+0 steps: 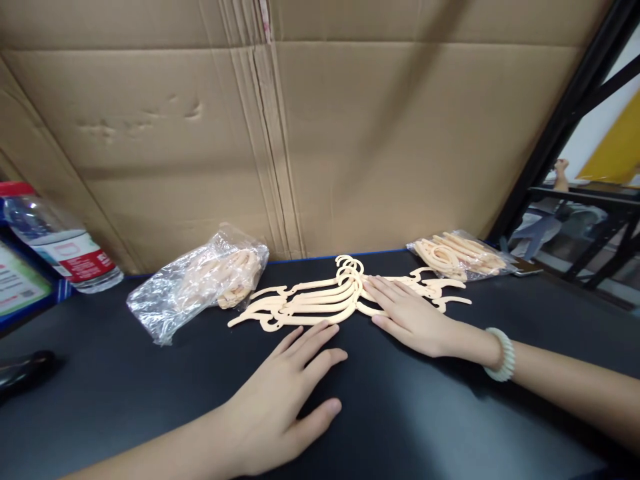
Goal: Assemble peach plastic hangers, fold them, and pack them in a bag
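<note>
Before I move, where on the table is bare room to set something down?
The dark tabletop is bare between left hand and right forearm, also between left hand, left bag and black object. Crowded along the cardboard: bottle, left bag, hangers under right hand, right bag.

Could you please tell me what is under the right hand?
The right hand is over part of the beige hangers; their hooks and outer ends show beyond it. Whatever lies directly beneath the hand is covered.
</note>
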A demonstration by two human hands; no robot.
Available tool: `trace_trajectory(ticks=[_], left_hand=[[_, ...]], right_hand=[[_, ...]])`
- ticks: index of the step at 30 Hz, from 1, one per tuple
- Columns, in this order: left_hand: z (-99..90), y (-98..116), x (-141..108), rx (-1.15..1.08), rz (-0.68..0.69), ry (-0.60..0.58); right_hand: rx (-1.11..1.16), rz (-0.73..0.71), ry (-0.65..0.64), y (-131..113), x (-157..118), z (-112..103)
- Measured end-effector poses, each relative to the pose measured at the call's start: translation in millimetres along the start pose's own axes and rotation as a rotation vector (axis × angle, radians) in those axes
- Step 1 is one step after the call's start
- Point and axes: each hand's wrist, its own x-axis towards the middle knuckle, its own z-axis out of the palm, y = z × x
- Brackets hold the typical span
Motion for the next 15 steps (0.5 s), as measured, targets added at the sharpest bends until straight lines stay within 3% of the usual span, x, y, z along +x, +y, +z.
trace_trajectory(ticks=[15], left_hand=[[-4.5, -4, 1, -0.003, -0.008, -0.082]], right_hand=[[0.016, -0.018, 0.013, 9, 30, 9]])
